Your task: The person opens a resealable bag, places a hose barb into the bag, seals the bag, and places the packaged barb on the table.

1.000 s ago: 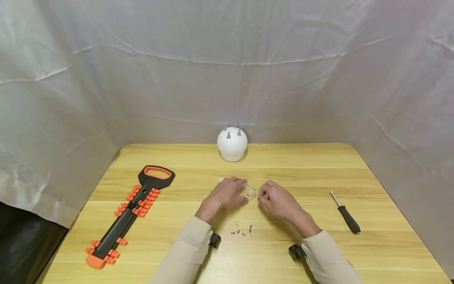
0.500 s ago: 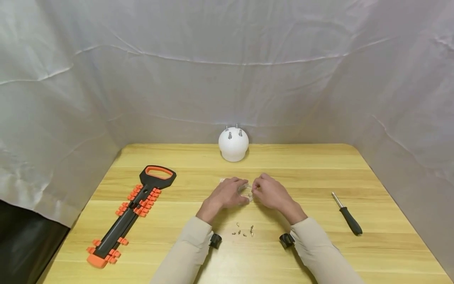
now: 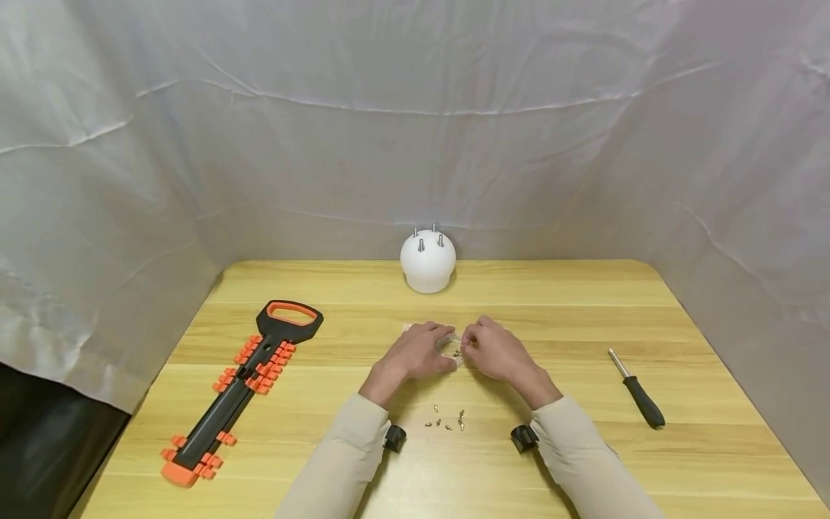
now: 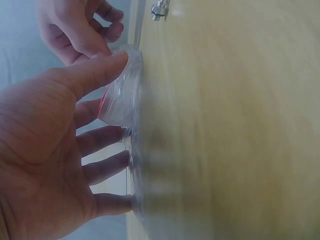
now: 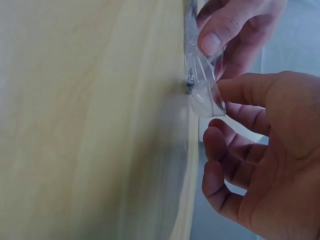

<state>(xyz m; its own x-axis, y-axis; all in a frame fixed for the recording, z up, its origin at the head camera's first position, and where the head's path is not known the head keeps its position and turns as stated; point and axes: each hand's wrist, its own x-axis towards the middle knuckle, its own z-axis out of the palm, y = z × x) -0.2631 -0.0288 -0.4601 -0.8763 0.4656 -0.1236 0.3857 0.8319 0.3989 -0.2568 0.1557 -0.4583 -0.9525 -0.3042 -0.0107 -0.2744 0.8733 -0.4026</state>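
A clear plastic zip bag with a red seal line lies on the wooden table between both hands. My left hand holds it, thumb at its mouth and the other fingers spread along it. From the right side, my right hand pinches the bag's edge; whether a small piece is also between its fingertips is hidden. A few small metal fittings show inside the bag. Nearer the person, several small brass-coloured fittings lie loose on the table, one metal fitting showing close up in the left wrist view.
Beyond the hands stands a white ball-shaped stand with metal pegs on top. A long black holder with orange clips and a loop handle lies at left. A black-handled screwdriver lies at right. Grey curtains hang behind the table.
My right hand has moved left and slightly away from the person, from beside the bag to its mouth, and has stayed there. The left hand keeps its place on the bag.
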